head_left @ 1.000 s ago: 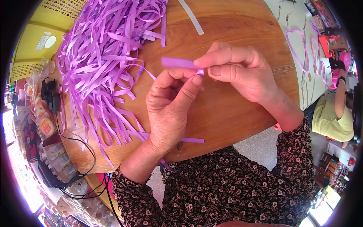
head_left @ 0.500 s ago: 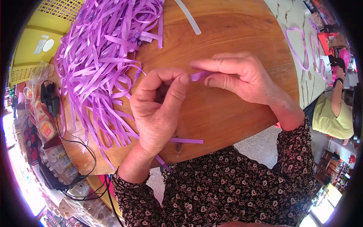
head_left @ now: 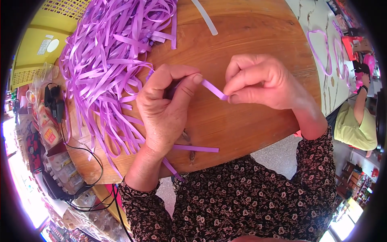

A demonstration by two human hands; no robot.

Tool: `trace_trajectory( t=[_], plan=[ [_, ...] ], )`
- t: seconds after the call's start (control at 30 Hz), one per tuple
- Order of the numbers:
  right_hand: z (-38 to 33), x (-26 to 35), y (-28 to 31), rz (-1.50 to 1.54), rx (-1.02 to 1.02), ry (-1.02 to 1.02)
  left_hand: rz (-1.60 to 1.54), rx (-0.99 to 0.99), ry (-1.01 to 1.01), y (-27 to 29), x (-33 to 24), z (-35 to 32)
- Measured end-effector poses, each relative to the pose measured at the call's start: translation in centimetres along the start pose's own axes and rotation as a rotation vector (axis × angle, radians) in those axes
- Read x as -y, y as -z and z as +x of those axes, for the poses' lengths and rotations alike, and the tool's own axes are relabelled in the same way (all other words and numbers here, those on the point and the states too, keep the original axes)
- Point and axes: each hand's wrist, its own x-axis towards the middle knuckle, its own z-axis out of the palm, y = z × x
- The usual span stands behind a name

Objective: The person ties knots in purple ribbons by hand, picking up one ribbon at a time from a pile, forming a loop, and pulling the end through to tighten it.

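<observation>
A short stretch of purple ribbon (head_left: pixel 213 88) spans the gap between my two hands above the wooden table (head_left: pixel 250 129). My left hand (head_left: pixel 167 101) pinches it between thumb and forefinger, the other fingers curled in. At its lower right end, the thumb and fingertips of my right hand (head_left: pixel 262 82) are closed on the ribbon. Left of my hands lies a big tangled heap of purple ribbons (head_left: pixel 107 60). Ribbon ends (head_left: pixel 195 149) stick out under my left wrist, and one hangs past the table's near edge.
A translucent strip (head_left: pixel 205 17) lies at the table's far side. The yellow plastic basket (head_left: pixel 30 38) stands behind the heap. Black cables (head_left: pixel 94 155) run down at left. On a marble-patterned surface at right lie purple loops (head_left: pixel 320 52); beyond is another person in yellow-green (head_left: pixel 354 127).
My right hand has closed from spread fingers to a pinch on the ribbon's end. More ribbon now shows stretched between the hands.
</observation>
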Motion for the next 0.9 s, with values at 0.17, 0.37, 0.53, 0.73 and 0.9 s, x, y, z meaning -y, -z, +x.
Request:
trace_trajectory(
  t=[0.17, 0.37, 0.53, 0.73, 0.9],
  plan=[
    [0.3, -0.9, -1.2, 0.61, -0.06, -0.072, -0.376, 0.039, 0.132, -1.8, -0.1, -0.9],
    [0.8, -0.6, -2.1, 0.333, -0.242, 0.063, 0.006, 0.009, -0.229, -1.8, 0.4, -1.6],
    [0.9, -0.7, -1.9, -0.144, -0.315, 0.186, -0.186, -0.029, -0.038, -2.5, 0.1, -1.4],
    [0.9, -1.0, -2.4, -0.362, -0.34, 0.274, -0.398, -0.014, 0.087, -2.7, 0.1, -1.2],
    [0.9, -0.1, -3.0, -0.209, -0.379, 0.086, -0.385, -0.051, 0.156, -2.5, -0.1, -1.4]
  ],
)
